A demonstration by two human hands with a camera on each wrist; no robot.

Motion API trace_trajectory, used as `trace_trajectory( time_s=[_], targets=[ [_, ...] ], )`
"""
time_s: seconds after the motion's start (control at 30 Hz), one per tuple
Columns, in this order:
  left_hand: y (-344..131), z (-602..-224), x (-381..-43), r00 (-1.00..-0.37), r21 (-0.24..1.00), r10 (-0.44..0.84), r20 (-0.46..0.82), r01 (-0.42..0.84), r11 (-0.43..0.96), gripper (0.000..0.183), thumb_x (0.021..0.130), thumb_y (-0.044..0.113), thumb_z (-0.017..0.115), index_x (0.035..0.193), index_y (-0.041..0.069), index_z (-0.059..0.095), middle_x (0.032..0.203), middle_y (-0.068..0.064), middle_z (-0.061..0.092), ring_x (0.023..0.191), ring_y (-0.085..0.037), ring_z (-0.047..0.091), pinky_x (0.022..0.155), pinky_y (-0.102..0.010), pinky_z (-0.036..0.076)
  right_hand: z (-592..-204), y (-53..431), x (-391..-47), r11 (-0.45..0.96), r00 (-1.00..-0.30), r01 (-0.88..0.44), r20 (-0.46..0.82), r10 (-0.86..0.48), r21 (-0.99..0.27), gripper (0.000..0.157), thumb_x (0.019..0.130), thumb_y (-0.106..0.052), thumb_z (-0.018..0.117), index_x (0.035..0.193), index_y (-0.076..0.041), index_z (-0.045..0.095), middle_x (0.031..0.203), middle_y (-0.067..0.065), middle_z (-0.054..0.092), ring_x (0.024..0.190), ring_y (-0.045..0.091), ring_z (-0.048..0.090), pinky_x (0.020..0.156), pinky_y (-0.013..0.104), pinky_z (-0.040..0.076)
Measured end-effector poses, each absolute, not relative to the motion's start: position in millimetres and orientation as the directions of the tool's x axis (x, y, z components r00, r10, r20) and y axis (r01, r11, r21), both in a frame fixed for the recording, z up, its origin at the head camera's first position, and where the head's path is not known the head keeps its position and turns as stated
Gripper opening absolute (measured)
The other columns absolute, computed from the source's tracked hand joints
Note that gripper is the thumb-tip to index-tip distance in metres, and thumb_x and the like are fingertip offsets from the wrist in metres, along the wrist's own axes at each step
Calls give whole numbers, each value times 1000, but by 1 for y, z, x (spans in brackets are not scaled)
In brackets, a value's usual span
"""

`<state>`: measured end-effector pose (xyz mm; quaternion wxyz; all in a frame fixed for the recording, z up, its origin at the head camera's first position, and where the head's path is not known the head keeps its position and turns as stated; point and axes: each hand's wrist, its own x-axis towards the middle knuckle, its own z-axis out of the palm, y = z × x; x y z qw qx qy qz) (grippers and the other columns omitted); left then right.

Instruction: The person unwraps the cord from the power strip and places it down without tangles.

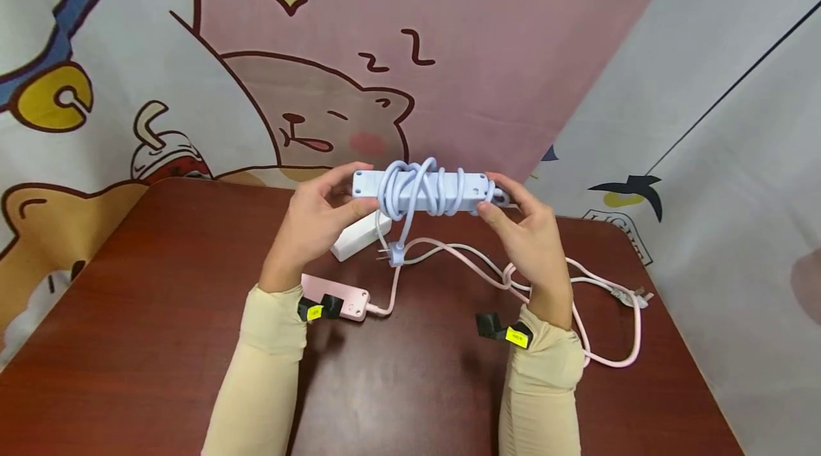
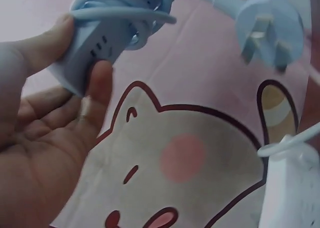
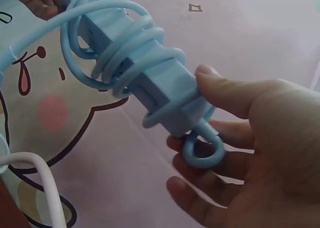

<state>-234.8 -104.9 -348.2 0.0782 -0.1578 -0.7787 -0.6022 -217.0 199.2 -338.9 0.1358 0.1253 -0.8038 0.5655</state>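
A light blue power strip [image 1: 471, 187] is held level above the table, its own cord [image 1: 420, 189] wound several times round the middle. My left hand [image 1: 314, 210] pinches the plain end between thumb and fingers; sockets show there in the left wrist view. At the other end, where the cord leaves in a small loop [image 3: 204, 153], my right hand [image 1: 529, 235] grips with thumb and fingers. The blue plug [image 1: 396, 254] dangles below on a loose length of cord, its prongs bare in the left wrist view [image 2: 270, 35].
On the brown table [image 1: 398, 385] lie a pink power strip [image 1: 343, 296] near my left wrist and a white power strip [image 1: 359, 236] behind it. Their pink cord [image 1: 625, 363] and white cord run right, to a plug [image 1: 625, 296]. A printed curtain [image 1: 500, 50] hangs behind.
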Motion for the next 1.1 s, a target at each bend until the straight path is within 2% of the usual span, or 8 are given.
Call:
trace_trajectory(
  time_s=[0.2,0.33,0.43,0.5,0.6,0.73,0.93,1.1],
  targets=[
    [-101,-350,-237,-914,907,88,396,404,118,47,86,10,82,130,10,68,109,-17,75,82,-6,70,74,-17,56,-333,194,-211,401,-914,-384,404,-38,-832,47,93,-7,74,138,-9,62,115,0,68,100,4,64,87,13,53],
    [-97,-350,-237,-905,902,54,422,425,70,47,85,4,82,130,4,67,108,-21,75,83,-4,70,75,-16,57,-327,180,-205,536,-806,-469,589,66,-702,38,91,-13,78,127,-6,69,120,10,69,111,13,58,94,18,47],
    [-94,-350,-236,-904,902,41,425,427,72,48,84,5,83,129,3,68,106,-21,74,83,-4,71,73,-16,57,-324,164,-202,552,-711,-521,689,142,-651,26,90,-15,79,114,-4,75,107,14,70,101,16,59,87,19,48],
    [-92,-351,-236,-905,901,46,423,426,86,49,83,6,83,129,4,68,106,-21,74,83,-4,70,72,-16,56,-323,152,-201,526,-681,-551,713,165,-648,19,90,-14,79,105,-4,77,95,13,69,90,16,58,79,18,48],
    [-91,-352,-235,-901,894,52,430,434,117,48,83,7,84,128,5,68,104,-19,74,82,-5,69,71,-16,55,-325,137,-200,506,-672,-577,725,152,-641,13,89,-14,79,96,-3,77,84,11,66,80,17,56,70,18,45],
    [-89,-353,-233,-890,877,51,453,456,150,47,82,9,85,127,8,70,101,-17,75,82,-6,69,71,-16,55,-330,122,-199,584,-649,-561,750,131,-587,17,88,-19,82,89,-4,75,79,12,63,78,25,53,71,27,41],
    [-85,-355,-232,-870,847,74,487,492,203,47,82,13,86,126,11,71,100,-12,75,81,-10,68,69,-17,53,-336,112,-199,714,-643,-474,757,119,-515,33,81,-31,87,96,-6,72,85,12,63,81,32,51,76,44,37],
    [-83,-354,-232,-851,812,86,519,522,261,48,81,14,87,125,11,71,98,-10,73,81,-14,67,69,-16,52,-336,113,-199,746,-674,-424,729,118,-513,33,81,-29,86,98,-5,71,87,12,62,82,32,50,76,45,37]
  ],
)
